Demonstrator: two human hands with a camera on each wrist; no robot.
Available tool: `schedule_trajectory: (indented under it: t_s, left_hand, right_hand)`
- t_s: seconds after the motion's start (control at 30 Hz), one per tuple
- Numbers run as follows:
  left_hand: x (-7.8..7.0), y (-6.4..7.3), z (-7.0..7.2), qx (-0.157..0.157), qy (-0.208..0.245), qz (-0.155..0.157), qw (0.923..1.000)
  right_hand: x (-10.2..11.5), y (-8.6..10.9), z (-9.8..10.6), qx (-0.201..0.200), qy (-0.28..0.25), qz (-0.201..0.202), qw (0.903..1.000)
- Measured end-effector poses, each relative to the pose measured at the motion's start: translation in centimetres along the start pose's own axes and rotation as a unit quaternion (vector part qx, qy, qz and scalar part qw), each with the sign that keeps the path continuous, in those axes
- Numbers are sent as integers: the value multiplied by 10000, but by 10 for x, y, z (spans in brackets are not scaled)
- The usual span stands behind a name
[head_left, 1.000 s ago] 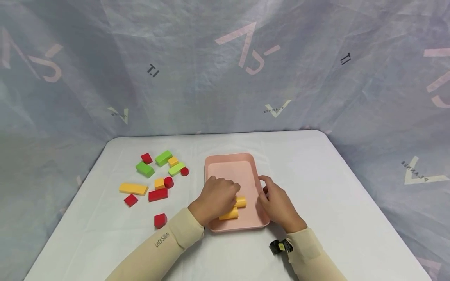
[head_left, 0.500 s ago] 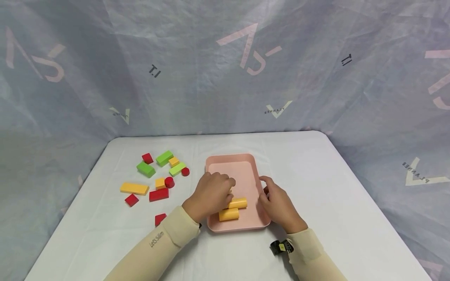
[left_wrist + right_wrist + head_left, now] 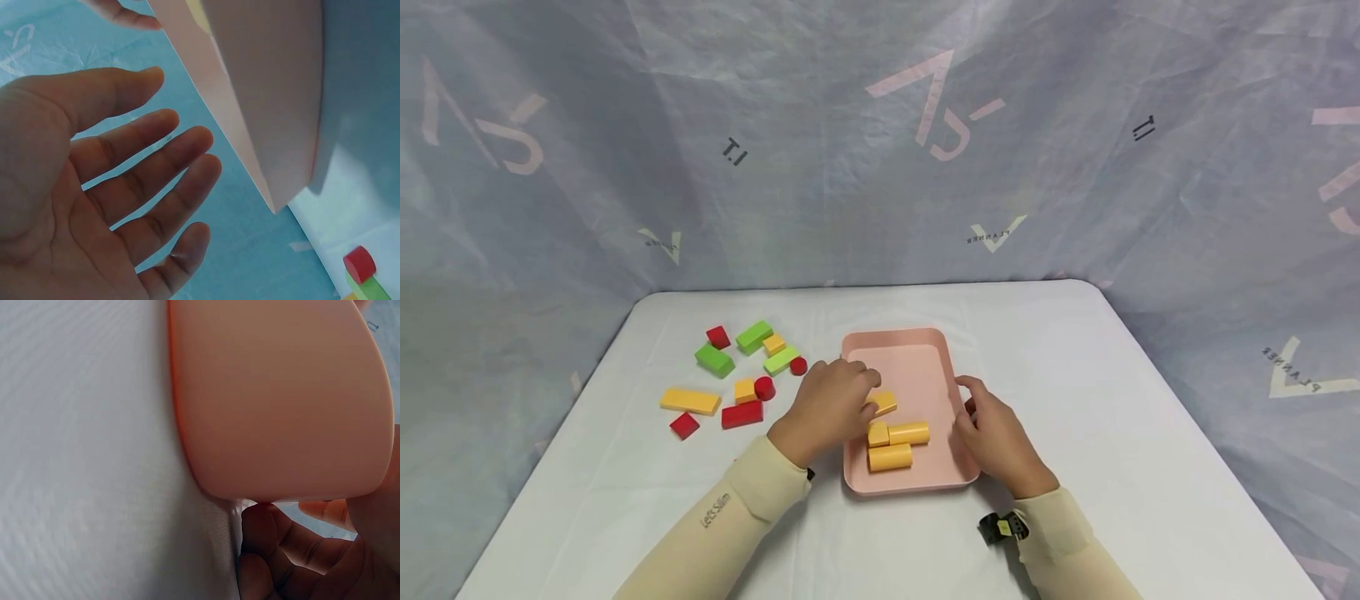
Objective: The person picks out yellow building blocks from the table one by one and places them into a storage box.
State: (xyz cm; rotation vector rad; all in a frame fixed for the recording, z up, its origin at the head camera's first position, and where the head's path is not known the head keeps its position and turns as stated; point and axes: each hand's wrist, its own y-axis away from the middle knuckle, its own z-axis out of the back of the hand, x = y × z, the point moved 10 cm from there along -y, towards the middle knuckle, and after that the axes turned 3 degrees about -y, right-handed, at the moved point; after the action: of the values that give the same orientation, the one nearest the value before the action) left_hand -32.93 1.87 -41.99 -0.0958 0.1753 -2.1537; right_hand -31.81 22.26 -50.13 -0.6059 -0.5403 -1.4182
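Observation:
A pink tray (image 3: 917,371) lies on the white table with several yellow blocks in its near left part. Over its left rim hovers my left hand (image 3: 831,404), fingers spread and slightly bent, holding nothing; the left wrist view shows the bare palm (image 3: 75,231). Close to those fingertips is a yellow block (image 3: 884,403). Nearer me lie a small yellow block (image 3: 877,435) and two yellow cylinders, one (image 3: 910,432) behind the other (image 3: 891,457). My right hand (image 3: 1000,442) rests at the tray's right rim, thumb and index fingertips at the edge, other fingers loosely bent beside the outer wall.
Left of the tray lie scattered blocks: a long yellow block (image 3: 690,401), a red block (image 3: 742,414), a red cylinder (image 3: 764,387), a green block (image 3: 715,360) and others. A patterned grey curtain (image 3: 820,167) hangs behind the table.
My left hand has let go of a yellow block inside the tray and drawn back left toward the rim, its fingers opening. My right hand stays at the tray's right edge.

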Motion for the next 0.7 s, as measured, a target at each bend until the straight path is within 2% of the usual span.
schedule_trajectory:
  t_s: [0.1,0.47,0.7]
  left_hand:
    - [6,1,2,-128,-31,33,9999]
    - [28,8,2,-58,340,559,9978]
    - [42,13,4,-162,552,841,9948]
  right_hand:
    - [0,0,0,-14,-7,19,10000]
    - [0,-1,-2,-11,-30,47,10000]
    - [0,-1,-1,-32,-6,73,10000]
